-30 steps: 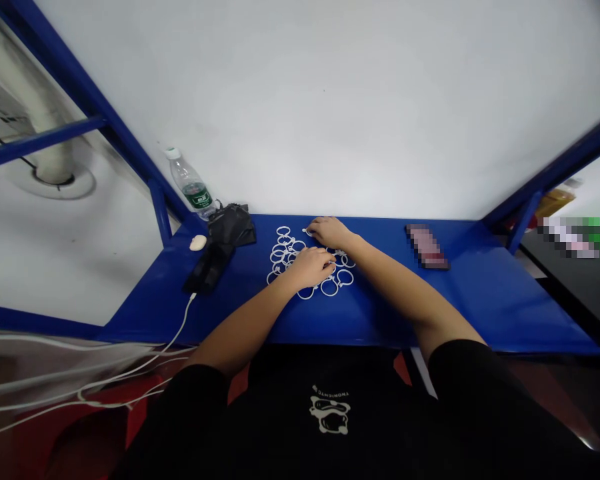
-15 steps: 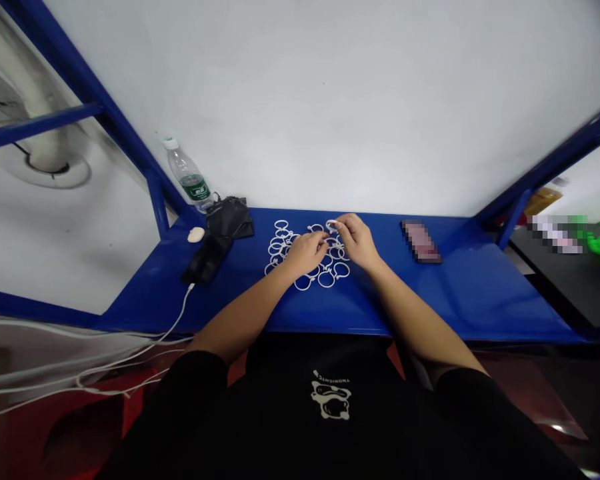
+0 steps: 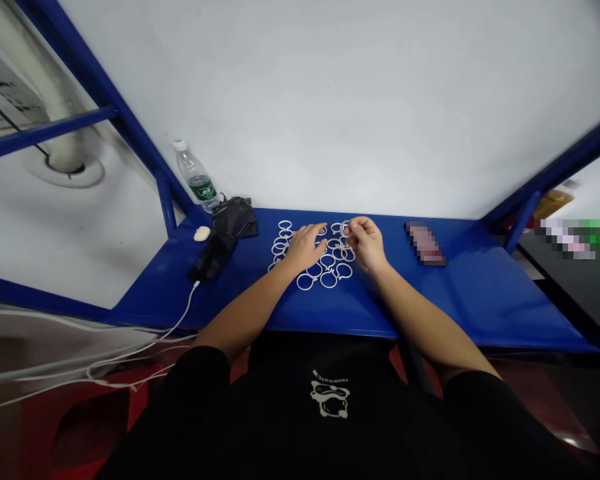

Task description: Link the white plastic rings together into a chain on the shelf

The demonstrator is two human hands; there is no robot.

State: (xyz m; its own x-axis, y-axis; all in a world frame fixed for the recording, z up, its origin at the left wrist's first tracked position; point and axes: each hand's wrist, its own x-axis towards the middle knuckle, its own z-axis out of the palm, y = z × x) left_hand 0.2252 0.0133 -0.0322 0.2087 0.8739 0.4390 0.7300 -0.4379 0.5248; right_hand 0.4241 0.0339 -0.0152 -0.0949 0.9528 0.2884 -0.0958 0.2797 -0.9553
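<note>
Several white plastic rings (image 3: 329,279) lie spread on a blue table (image 3: 460,293) close to the white wall. My left hand (image 3: 305,245) rests palm down on the rings, its fingers stretched out toward the far ones. My right hand (image 3: 366,244) is curled at the right edge of the cluster and pinches one white ring (image 3: 345,229) between thumb and fingers.
A clear water bottle (image 3: 197,178) stands at the table's back left beside a black pouch (image 3: 235,217), a dark device (image 3: 207,261) with a white cable (image 3: 175,327), and a small white object (image 3: 201,233). A phone (image 3: 425,243) lies to the right. Blue frame bars rise on both sides.
My right hand drew back from the far left of the rings to their right edge and pinched a ring. My left hand slid forward and flattened out.
</note>
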